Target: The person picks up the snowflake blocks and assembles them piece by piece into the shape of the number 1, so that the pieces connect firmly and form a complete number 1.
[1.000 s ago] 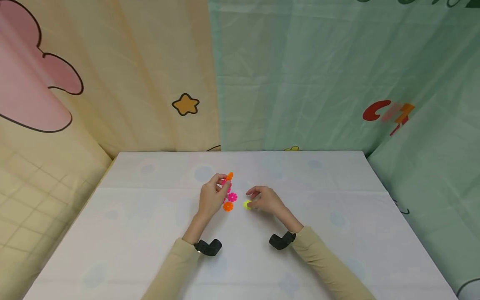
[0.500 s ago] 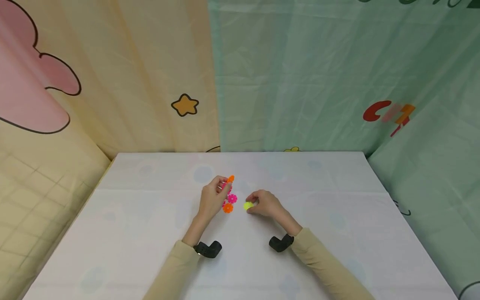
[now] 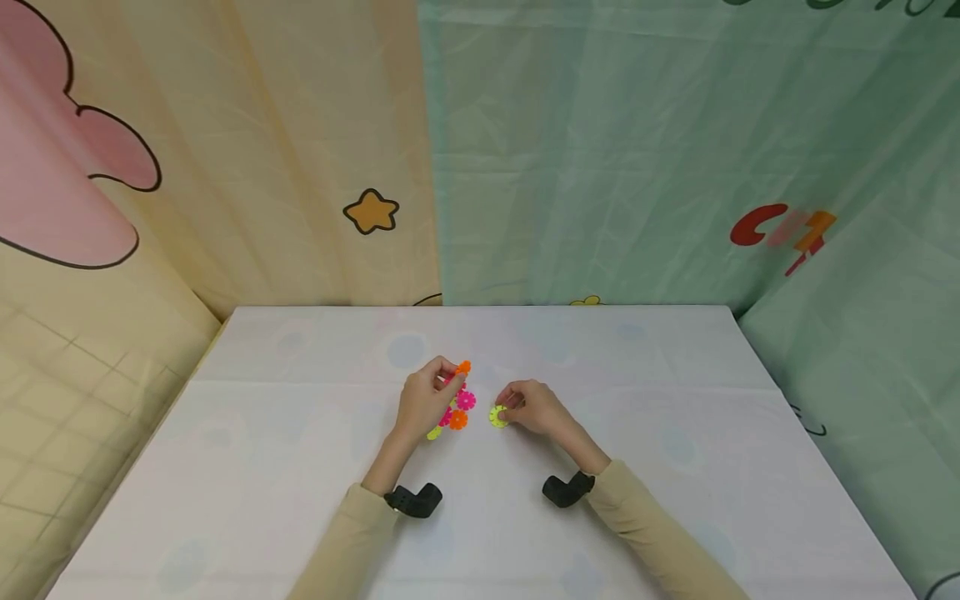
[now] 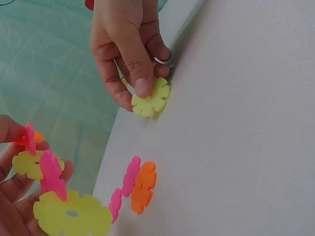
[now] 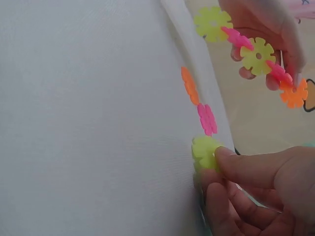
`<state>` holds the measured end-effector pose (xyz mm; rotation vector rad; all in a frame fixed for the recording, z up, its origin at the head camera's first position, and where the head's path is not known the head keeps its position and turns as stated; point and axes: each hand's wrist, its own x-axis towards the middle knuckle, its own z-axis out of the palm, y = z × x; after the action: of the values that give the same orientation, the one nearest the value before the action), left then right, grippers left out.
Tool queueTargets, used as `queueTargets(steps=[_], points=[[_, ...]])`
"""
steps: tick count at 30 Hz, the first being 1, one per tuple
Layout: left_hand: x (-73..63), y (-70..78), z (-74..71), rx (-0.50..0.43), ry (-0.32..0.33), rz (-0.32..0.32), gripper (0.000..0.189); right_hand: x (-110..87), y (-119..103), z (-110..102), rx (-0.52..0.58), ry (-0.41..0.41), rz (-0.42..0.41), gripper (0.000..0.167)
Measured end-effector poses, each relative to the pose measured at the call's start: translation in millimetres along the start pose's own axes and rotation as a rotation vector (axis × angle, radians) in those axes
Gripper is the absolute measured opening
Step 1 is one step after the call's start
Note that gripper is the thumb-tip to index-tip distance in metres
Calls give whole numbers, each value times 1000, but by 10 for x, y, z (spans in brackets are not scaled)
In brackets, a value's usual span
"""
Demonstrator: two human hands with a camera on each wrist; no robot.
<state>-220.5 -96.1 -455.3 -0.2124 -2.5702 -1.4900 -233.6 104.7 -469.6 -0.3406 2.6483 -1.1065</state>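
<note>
My left hand (image 3: 423,402) holds a chain of interlocking flower-shaped plastic discs (image 5: 258,56). Yellow, pink, yellow, pink and orange pieces follow one another along it, and the orange end sits at the fingertips. Across from it, my right hand (image 3: 537,408) pinches a single yellow flower disc (image 4: 151,102) between thumb and fingers, its face tilted. Between the two hands, a loose orange disc (image 4: 143,188) and a pink disc (image 3: 466,401) lie on the table. A further bit of pink shows beside them in the left wrist view, partly hidden behind the chain.
A white cloth with pale spots covers the table (image 3: 300,517). Printed curtains (image 3: 585,167) hang behind it and along both sides. A black wrist camera (image 3: 567,490) is strapped to each forearm.
My right fingers have closed on the yellow disc and turned its face up. The left hand has tilted the chain, so its yellow end now shows below the hand.
</note>
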Motion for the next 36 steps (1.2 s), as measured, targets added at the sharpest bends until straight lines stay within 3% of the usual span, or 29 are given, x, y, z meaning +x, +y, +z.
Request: queueTargets(steps=[8, 14, 20, 36], points=[[-20, -21, -26, -29, -5, 19, 10, -13, -5, -15, 66, -24, 3, 16], [-30, -19, -43, -17, -6, 46, 9, -33, -55, -58, 108, 86, -10, 16], [-48, -12, -16, 1, -28, 29, 9, -40, -93, -93, 175, 190, -5, 18], [-82, 41, 63, 1, -32, 54, 8, -74, -267, -211, 289, 297, -110, 21]])
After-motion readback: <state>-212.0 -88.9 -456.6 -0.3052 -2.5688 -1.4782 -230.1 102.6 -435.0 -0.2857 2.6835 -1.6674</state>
